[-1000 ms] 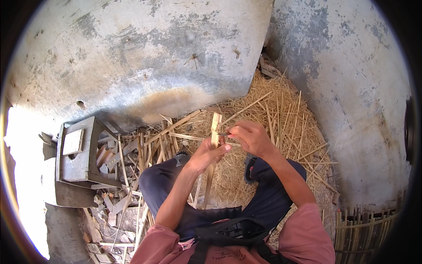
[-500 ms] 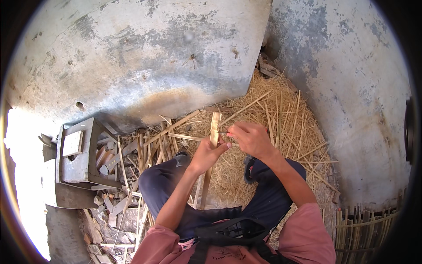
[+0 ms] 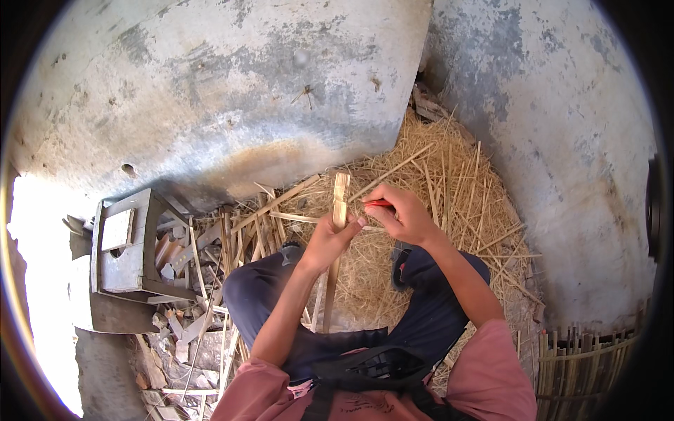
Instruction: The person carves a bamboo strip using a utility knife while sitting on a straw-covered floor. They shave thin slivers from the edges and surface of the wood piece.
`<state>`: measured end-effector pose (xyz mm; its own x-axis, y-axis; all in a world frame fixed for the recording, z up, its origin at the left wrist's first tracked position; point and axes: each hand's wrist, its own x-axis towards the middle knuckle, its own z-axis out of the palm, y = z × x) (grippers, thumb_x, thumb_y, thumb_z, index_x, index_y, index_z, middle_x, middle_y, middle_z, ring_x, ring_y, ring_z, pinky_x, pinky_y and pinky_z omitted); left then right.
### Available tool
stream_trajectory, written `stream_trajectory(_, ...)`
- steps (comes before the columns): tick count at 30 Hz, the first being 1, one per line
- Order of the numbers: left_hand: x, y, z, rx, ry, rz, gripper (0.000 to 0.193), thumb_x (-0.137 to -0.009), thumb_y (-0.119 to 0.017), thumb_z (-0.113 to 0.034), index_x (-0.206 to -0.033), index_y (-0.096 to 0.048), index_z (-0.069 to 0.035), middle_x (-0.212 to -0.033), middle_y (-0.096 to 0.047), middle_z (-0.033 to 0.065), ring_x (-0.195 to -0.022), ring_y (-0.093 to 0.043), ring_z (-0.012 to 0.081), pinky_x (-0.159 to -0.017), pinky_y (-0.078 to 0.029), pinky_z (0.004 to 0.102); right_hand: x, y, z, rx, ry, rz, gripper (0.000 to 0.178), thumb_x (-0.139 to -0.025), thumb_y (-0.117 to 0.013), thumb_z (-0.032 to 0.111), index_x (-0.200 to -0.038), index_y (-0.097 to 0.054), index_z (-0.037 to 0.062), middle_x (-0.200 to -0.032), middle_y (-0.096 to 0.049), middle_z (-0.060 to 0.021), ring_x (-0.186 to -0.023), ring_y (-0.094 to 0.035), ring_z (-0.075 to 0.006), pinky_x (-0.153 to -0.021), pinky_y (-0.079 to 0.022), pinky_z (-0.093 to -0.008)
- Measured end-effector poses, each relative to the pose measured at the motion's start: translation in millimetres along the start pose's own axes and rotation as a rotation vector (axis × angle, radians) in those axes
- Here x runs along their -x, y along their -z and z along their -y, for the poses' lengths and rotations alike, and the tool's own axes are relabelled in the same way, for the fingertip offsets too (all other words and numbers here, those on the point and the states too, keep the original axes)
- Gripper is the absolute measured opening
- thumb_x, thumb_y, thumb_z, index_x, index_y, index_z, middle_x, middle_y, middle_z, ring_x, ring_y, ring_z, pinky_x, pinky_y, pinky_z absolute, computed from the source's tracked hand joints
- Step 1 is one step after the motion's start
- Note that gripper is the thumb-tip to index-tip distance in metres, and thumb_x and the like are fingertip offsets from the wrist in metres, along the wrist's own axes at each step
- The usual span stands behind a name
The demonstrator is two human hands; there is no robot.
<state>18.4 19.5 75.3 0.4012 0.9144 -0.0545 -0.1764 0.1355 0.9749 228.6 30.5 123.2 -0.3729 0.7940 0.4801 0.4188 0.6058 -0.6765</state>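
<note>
A long pale wooden stick [image 3: 340,186] stands roughly upright in the picture, with notches cut near its far end. My left hand [image 3: 330,242] is closed around it just below those notches, thumb pointing right. The stick's near end runs down between my legs. My right hand [image 3: 404,216] is a little to the right, closed on a small red-handled tool [image 3: 378,203]. Its blade cannot be made out here, so I cannot tell the kind. The right hand is apart from the stick.
Straw and thin wood shavings [image 3: 449,175] cover the floor ahead and right. At left stands a worn wooden box frame [image 3: 126,242] beside broken bricks and sticks [image 3: 186,337]. Weathered walls [image 3: 232,84] close in behind. A slatted basket [image 3: 586,368] is at lower right.
My right hand has drawn slightly away from the stick and turned, showing more of the red handle. The stick's far end has shifted slightly left and up.
</note>
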Motion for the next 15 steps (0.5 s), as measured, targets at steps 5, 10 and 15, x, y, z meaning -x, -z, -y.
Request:
stream_trajectory(5, -3, 4, 6, -0.118, -0.017, -0.036, 0.022, -0.102, -0.074, -0.021, -0.092, -0.061, -0.008, -0.065, -0.052, -0.0078, -0.054, -0.045, 0.0022, -0.049, -0.034, 0.0234, 0, 2, 5, -0.131, -0.144, -0.095, 0.026, -0.096, -0.077, 0.022, -0.112, -0.073, 0.0023, -0.072, -0.065, 0.0007, -0.065, -0.059, -0.0064, -0.057, -0.043, -0.0273)
stream_trajectory(10, -7, -17, 16, -0.103, -0.169, -0.117, 0.026, -0.097, -0.080, -0.016, -0.113, -0.063, -0.004, -0.080, -0.057, -0.0080, -0.070, -0.049, 0.0020, -0.060, -0.040, 0.0244, 2, -16, 0, -0.245, -0.373, -0.042, 0.029, -0.092, -0.082, 0.024, -0.103, -0.077, -0.0016, -0.067, -0.063, 0.0012, -0.059, -0.055, -0.0052, -0.056, -0.044, -0.0259)
stream_trajectory(15, -2, -14, 5, -0.242, -0.083, -0.076, 0.044, -0.093, -0.084, -0.017, -0.125, -0.059, -0.002, -0.087, -0.055, -0.0071, -0.075, -0.048, 0.0031, -0.064, -0.040, 0.0240, 1, -16, 1, -0.266, -0.461, -0.036, 0.028, -0.089, -0.085, 0.024, -0.097, -0.080, -0.0023, -0.071, -0.069, -0.0018, -0.062, -0.058, -0.0063, -0.058, -0.046, -0.0267)
